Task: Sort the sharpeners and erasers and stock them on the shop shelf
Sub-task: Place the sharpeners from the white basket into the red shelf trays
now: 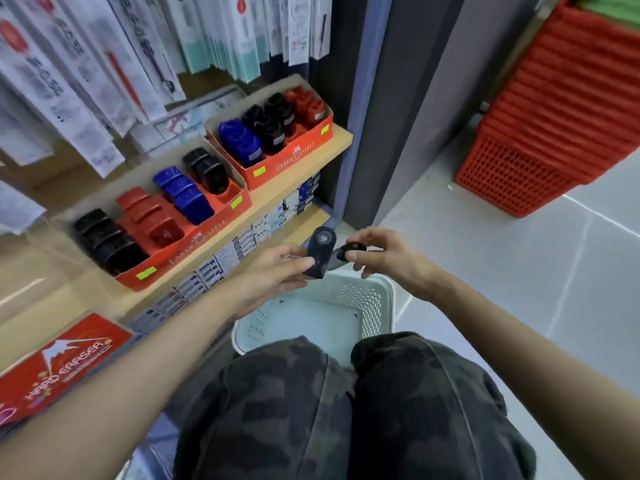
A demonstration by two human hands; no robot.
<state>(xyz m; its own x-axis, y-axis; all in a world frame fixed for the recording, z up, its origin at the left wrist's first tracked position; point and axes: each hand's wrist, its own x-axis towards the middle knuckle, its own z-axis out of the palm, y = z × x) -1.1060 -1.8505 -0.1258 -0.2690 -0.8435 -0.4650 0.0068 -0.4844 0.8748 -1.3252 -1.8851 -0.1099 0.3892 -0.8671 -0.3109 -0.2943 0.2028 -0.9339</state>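
Observation:
My left hand (277,271) grips a black sharpener (321,251) upright above a pale green basket (381,299). My right hand (381,254) pinches a second, smaller black piece (351,251) right beside it; the two pieces touch or nearly touch. On the wooden shelf (277,199) at the left stand two red display boxes, the near one (194,244) and the far one (294,161), both filled with rows of black, red and blue sharpeners. The basket's floor looks bare apart from a few tiny dark specks.
A red eraser box (59,362) lies on the shelf at the lower left. Packaged pens (138,57) hang above the shelf. Small boxed goods (221,261) line the shelf below. A stack of red baskets (554,126) stands on the grey floor at the right. My knees are behind the basket.

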